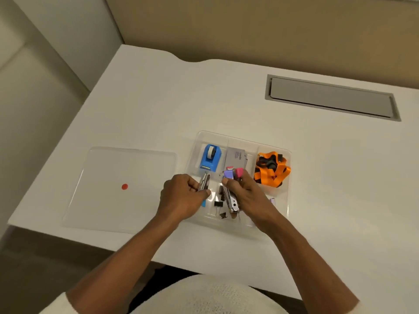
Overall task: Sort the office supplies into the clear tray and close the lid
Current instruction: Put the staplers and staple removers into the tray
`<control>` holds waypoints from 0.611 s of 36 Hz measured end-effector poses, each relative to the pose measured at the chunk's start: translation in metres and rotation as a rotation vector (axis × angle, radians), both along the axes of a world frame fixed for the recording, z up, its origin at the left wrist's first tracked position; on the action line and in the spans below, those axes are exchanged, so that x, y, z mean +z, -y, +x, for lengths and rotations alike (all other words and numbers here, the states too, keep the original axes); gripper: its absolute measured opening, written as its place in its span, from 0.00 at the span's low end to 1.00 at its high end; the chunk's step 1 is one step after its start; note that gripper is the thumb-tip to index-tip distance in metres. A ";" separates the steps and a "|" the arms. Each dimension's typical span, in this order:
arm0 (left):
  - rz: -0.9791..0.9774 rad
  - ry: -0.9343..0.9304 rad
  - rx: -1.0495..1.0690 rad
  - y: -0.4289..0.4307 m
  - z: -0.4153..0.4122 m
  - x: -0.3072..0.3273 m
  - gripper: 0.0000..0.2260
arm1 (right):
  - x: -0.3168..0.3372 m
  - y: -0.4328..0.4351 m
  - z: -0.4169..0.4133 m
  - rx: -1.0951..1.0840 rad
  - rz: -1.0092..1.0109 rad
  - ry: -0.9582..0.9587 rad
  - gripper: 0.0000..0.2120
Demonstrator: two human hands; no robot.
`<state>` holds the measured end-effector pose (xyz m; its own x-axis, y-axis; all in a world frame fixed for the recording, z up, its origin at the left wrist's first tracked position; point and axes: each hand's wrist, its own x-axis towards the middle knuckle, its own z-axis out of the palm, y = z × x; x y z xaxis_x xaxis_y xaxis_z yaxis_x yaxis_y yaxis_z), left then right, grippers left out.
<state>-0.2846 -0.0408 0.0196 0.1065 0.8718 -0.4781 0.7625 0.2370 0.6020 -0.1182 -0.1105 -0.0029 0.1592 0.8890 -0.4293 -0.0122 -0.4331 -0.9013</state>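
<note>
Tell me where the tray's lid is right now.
In the head view, the clear lid lies flat on the white desk, left of the clear tray and beside the left hand; a small red dot shows on it.

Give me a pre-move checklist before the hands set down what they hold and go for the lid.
1. Left hand grips metal clips: ok.
2. Right hand holds purple and pink pieces: ok.
3. Clear tray open: ok.
4. Lid lies flat left of tray: ok.
5. Free compartment for the held items: cannot tell.
6. Red dot on or under lid: cannot tell.
</note>
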 end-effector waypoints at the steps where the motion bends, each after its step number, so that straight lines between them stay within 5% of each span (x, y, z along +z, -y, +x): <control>1: 0.011 -0.021 -0.005 -0.002 -0.004 -0.003 0.10 | -0.003 -0.006 -0.006 0.015 -0.013 0.017 0.12; 14: 0.353 -0.432 -0.494 -0.001 -0.014 -0.028 0.16 | -0.012 -0.026 -0.040 -0.044 -0.128 0.070 0.12; 22: 0.379 -0.450 -0.604 -0.001 -0.013 -0.042 0.22 | -0.018 -0.025 -0.040 -0.092 -0.155 0.147 0.11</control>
<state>-0.2974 -0.0397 -0.0223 0.4758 0.8362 -0.2729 0.8794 -0.4458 0.1671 -0.1578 -0.0859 -0.0209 0.3075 0.7932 -0.5257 0.0684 -0.5694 -0.8192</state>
